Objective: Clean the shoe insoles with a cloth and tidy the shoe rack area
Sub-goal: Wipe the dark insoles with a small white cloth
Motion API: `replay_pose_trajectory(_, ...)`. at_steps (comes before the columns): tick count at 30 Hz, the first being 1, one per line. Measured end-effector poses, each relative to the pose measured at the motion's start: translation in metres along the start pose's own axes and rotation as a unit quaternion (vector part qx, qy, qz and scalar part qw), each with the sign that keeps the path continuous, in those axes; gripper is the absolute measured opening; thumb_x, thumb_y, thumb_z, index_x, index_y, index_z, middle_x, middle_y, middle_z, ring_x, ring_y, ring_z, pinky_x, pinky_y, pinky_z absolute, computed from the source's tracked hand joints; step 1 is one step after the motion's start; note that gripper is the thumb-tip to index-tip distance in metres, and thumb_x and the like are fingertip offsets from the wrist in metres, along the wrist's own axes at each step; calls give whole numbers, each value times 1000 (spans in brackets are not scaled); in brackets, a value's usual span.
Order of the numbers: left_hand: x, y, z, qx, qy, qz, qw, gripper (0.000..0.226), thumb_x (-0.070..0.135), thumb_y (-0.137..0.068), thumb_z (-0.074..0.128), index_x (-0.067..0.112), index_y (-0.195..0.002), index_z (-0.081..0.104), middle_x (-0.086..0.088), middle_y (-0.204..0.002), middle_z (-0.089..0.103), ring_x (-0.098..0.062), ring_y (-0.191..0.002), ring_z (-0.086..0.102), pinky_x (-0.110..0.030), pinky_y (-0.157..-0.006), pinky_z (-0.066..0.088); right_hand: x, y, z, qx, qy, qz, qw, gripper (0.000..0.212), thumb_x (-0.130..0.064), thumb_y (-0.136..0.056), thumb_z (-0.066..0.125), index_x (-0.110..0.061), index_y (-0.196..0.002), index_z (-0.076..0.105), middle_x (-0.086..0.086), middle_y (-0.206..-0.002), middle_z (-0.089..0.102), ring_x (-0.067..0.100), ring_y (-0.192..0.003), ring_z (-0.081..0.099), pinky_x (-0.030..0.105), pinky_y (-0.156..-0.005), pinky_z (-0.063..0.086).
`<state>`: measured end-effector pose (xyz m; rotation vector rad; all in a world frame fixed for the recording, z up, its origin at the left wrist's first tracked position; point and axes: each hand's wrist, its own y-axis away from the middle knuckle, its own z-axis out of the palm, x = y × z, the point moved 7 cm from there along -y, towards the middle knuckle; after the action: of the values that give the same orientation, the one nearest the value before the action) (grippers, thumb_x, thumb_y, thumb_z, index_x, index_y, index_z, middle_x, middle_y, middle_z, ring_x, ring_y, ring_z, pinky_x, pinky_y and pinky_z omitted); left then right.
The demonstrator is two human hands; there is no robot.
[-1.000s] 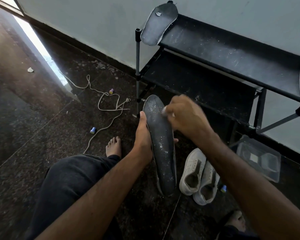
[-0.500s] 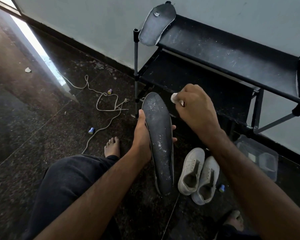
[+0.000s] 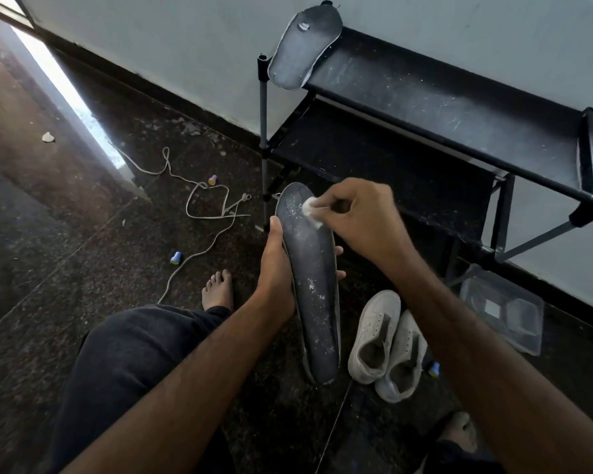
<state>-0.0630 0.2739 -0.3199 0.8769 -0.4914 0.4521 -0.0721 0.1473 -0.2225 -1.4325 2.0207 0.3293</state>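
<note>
My left hand (image 3: 277, 268) grips a long dark insole (image 3: 314, 295) from behind, holding it upright over the floor; white specks dot its surface. My right hand (image 3: 363, 217) pinches a small white cloth wad (image 3: 310, 208) against the insole's upper end. A second dark insole (image 3: 305, 46) leans on the left end of the black shoe rack's top shelf (image 3: 459, 107). A pair of white sneakers (image 3: 387, 347) stands on the floor just right of the held insole.
White laces (image 3: 206, 206) trail across the dark stone floor beside small coloured caps (image 3: 175, 258). A clear plastic container (image 3: 504, 309) lies under the rack's right end. My bare feet (image 3: 218, 290) and bent knee sit close below. A wall runs behind the rack.
My right hand lifted off the insole to its right, then came back with the cloth onto the insole's upper end. The left hand's hold on the insole is unchanged.
</note>
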Motion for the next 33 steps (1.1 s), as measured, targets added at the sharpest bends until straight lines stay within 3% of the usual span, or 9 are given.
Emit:
replay_pose_trajectory(4, 6, 10, 7, -26, 5, -6, 1000, 64, 63, -102, 28, 15, -122, 66, -17, -108, 76, -34, -95, 75, -58, -91, 56, -10, 2, 31, -132, -91, -6, 987, 6, -22, -84, 82, -21, -89, 80, -11, -87, 75, -3, -80, 69, 15, -73, 55)
replay_pose_trajectory(8, 5, 14, 15, -53, -54, -10, 997, 71, 55, -107, 21, 0, -136, 56, -28, -146, 48, -14, -82, 77, -31, -72, 64, -5, -9, 8, 68, 260, -92, 959, 13, -14, -92, 65, -12, -86, 76, 1, -86, 64, 13, -81, 54, 28, -71, 46)
replay_pose_trajectory(11, 2, 2, 2, -3, 9, -11, 1000, 83, 69, -100, 23, 3, -121, 67, -24, -114, 72, -35, -103, 70, -60, -93, 54, 4, -13, -12, 115, 93, -21, 989, 4, -19, -88, 76, -16, -91, 79, -6, -87, 69, 7, -81, 63, 20, -73, 50)
replay_pose_trajectory(15, -1, -3, -1, 3, 35, -4, 999, 66, 65, -101, 28, 14, -112, 68, -19, -107, 76, -41, -111, 68, -63, -93, 52, -3, -8, 26, -114, -134, 22, 984, 10, -19, -82, 84, -17, -91, 80, -10, -89, 76, -1, -83, 71, 17, -78, 58)
replay_pose_trajectory(20, -5, -7, -3, -1, 18, -14, 1000, 82, 70, -99, 24, 4, -120, 68, -23, -116, 72, -34, -100, 71, -58, -89, 55, -1, -15, 16, 61, 260, -92, 959, 8, -13, -92, 69, -11, -88, 76, 1, -87, 63, 15, -84, 57, 31, -73, 51)
replay_pose_trajectory(23, -4, -11, -5, -2, 13, -9, 1000, 85, 69, -99, 22, 1, -115, 69, -25, -110, 73, -34, -95, 72, -57, -88, 56, 3, -18, -5, 127, 114, -56, 984, 4, -17, -89, 75, -14, -88, 77, -4, -85, 66, 9, -79, 60, 23, -70, 50)
replay_pose_trajectory(28, -4, -10, -5, 6, 28, -12, 1000, 75, 69, -99, 25, 10, -117, 67, -22, -111, 74, -38, -105, 71, -56, -85, 56, -1, -5, 23, -123, -119, 1, 985, 9, -20, -82, 84, -17, -90, 80, -9, -88, 76, -3, -81, 70, 14, -75, 56)
replay_pose_trajectory(30, -5, -9, -2, -3, 36, -20, 999, 72, 69, -99, 25, 13, -115, 67, -18, -107, 76, -33, -95, 74, -56, -84, 56, 5, -2, 33, -138, -57, -19, 989, 4, -19, -85, 81, -17, -87, 80, -10, -87, 74, 1, -82, 69, 18, -74, 57)
replay_pose_trajectory(33, -7, -10, -2, -12, 22, -15, 1000, 80, 69, -100, 23, 5, -116, 69, -23, -111, 73, -34, -94, 72, -56, -83, 57, 4, -12, 17, 37, 255, -90, 962, 12, -18, -94, 67, -14, -85, 75, -3, -85, 62, 12, -83, 56, 26, -71, 47)
